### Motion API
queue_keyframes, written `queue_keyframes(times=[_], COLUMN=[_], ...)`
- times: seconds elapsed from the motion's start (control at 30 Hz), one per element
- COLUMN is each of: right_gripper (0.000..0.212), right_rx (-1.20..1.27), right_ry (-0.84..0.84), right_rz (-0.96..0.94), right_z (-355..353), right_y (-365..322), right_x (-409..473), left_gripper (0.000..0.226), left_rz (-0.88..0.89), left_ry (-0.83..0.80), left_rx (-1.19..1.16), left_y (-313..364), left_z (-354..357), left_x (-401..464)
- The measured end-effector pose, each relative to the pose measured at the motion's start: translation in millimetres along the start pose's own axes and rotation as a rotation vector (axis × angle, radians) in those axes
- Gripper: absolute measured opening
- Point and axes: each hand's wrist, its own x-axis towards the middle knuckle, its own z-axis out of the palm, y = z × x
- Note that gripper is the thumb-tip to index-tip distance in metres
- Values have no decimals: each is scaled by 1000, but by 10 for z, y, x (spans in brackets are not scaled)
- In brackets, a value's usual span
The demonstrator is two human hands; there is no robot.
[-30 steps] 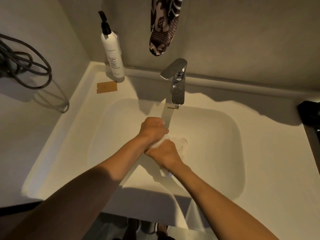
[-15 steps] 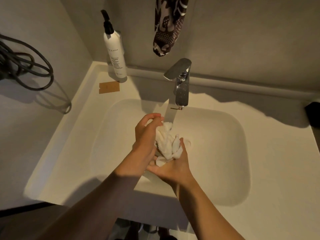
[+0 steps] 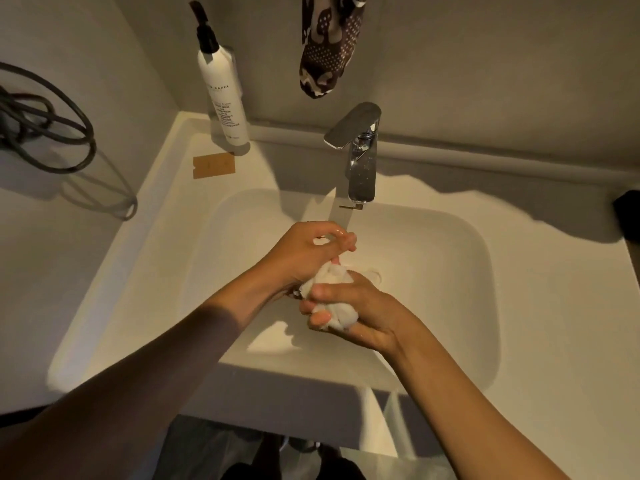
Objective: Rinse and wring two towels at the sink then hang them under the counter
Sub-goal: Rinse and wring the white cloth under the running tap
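A small white towel (image 3: 334, 277) is bunched into a wad over the white sink basin (image 3: 450, 289), just below the running chrome faucet (image 3: 360, 161). My right hand (image 3: 360, 313) is curled around the lower part of the wad, fingers pressed into it. My left hand (image 3: 304, 251) lies over the upper part, its fingertips under the stream of water. Most of the towel is hidden between the two hands. No second white towel is in view.
A white pump bottle (image 3: 223, 91) stands at the back left of the counter beside a brown card (image 3: 214, 166). A patterned dark cloth (image 3: 327, 46) hangs on the wall above the faucet. Dark cables (image 3: 41, 129) hang at left. A black object (image 3: 628, 209) sits at far right.
The hands opened half a second ago and showed the loose towel under the water. They have now closed on it again, squeezing it into a tight wad lower in the basin.
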Motion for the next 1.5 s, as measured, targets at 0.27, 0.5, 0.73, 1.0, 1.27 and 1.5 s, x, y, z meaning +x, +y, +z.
queue_keyframes(times=[0.27,0.5,0.73,1.0,1.27,1.5], right_gripper=[14,19,38,34,43,65], right_rx=[-797,-1365,-1780,-2083,-2024,-608], right_ry=[357,574,604,577,590,490], right_rz=[-76,-268,-124,-216,-352,-213], right_z=[-29,-263,-356,-307,-394,-163], right_y=[258,562,845,783,849,453], right_x=[329,613,655,667,547,-25], left_gripper=[41,41,24,17,24,30], left_rz=[-247,-435,-694,-789,-664,-333], left_ry=[297,487,516,647,572,528], left_rx=[136,89,122,-115,-289,-856], left_y=[-280,-529,-1038,-1088,-949,-720], left_z=[121,193,212,129,82,-49], left_x=[272,367,375,401,289,-4])
